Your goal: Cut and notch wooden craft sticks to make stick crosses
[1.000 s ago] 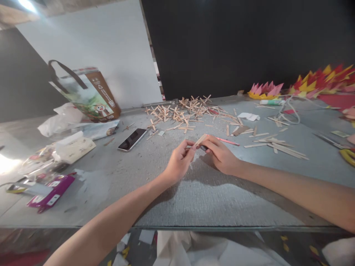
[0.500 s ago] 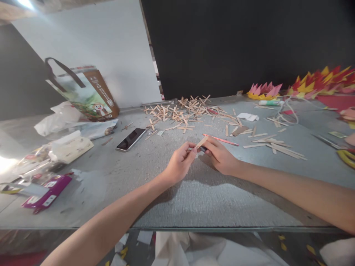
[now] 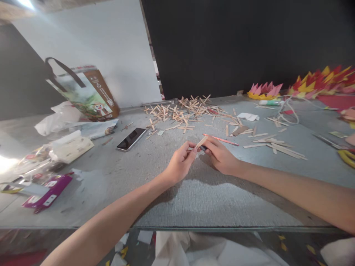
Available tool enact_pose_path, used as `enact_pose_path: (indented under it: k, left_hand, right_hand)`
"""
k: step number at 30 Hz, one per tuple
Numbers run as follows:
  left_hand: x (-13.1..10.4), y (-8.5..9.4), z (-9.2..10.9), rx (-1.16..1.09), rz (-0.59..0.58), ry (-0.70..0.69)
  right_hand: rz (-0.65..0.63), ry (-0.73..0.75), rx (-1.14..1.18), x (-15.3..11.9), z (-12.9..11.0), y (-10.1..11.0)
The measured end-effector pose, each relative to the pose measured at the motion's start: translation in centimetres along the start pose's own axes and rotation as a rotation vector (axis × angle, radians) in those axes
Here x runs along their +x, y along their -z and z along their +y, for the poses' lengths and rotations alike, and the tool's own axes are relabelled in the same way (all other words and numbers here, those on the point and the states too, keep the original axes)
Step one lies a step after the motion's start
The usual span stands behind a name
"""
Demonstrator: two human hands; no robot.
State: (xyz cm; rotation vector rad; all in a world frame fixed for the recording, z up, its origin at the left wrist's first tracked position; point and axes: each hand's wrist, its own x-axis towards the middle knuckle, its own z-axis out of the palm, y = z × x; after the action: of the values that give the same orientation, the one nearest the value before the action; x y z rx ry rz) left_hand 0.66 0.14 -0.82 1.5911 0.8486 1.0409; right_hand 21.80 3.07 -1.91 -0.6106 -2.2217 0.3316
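Note:
Between my two hands is a pale wooden craft stick (image 3: 201, 142), slanting up to the right. My left hand (image 3: 180, 162) pinches its lower end between thumb and fingers. My right hand (image 3: 222, 157) is closed around a small dark object (image 3: 203, 148), mostly hidden by the fingers, whose kind I cannot make out. The right fingertips lie against the stick's upper end. Just behind the right hand lies a red pencil (image 3: 222, 139). Loose craft sticks (image 3: 285, 149) are spread to its right, and a heap of short stick pieces (image 3: 183, 112) lies farther back.
On the grey table (image 3: 133, 192) a phone (image 3: 131, 139) lies left of my hands. A shopping bag (image 3: 97, 96) and a purple packet (image 3: 48, 194) are at the left. Scissors (image 3: 345, 157), a glue stick (image 3: 269, 102), a white cable (image 3: 291, 120) and folded-paper flowers (image 3: 264, 90) are at the right.

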Motion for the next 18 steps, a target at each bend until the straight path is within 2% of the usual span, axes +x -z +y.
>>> enact_pose_path:
  k: [7, 10, 12, 15, 18]
  left_hand:
    - [-0.1, 0.1, 0.3, 0.093, 0.008, 0.0]
    - [0.2, 0.6, 0.4, 0.317, 0.015, 0.05]
    - [0.5, 1.1, 0.3, 0.549, -0.017, 0.085]
    - [0.7, 1.4, 0.0, 0.92, -0.095, 0.075]
    - [0.6, 1.4, 0.0, 1.119, -0.172, 0.068]
  right_hand:
    - [0.019, 0.016, -0.032, 0.1, 0.0, 0.0]
    - [0.002, 0.009, -0.094, -0.1, -0.1, 0.2]
    - [-0.063, -0.006, -0.194, -0.1, -0.2, 0.6]
    - [-0.171, -0.131, -0.358, 0.3, -0.6, 1.5]
    - [-0.265, -0.355, -0.399, 1.1, -1.3, 2.8]
